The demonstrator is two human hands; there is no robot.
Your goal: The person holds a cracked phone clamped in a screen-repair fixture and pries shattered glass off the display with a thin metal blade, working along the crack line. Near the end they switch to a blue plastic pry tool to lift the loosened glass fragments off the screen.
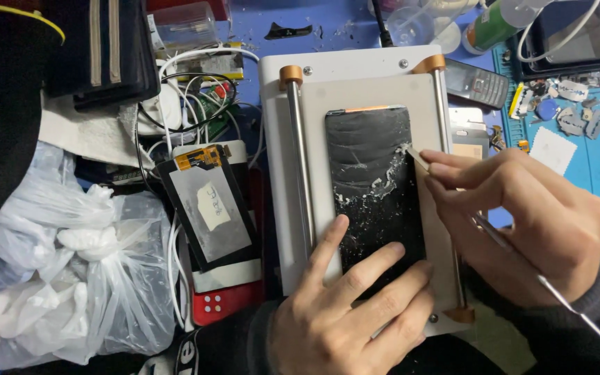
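Observation:
A black phone screen panel point(371, 167) lies on a white heating plate point(355, 87) between two metal rails. Whitish glue residue streaks its middle and right edge. My left hand point(352, 312) presses flat on the panel's lower end, fingers spread over it. My right hand point(529, 222) holds a thin metal scraper tool point(550, 288), its tip touching the panel's right edge near the residue.
A second display panel point(211, 208) with an orange flex cable rests on a white device at left. Clear plastic bags point(71, 278) fill the lower left. Tangled cables point(189, 97) lie behind. A blue mat point(592, 149) with blades and small parts sits at right, with a grey keypad phone point(477, 82) near it.

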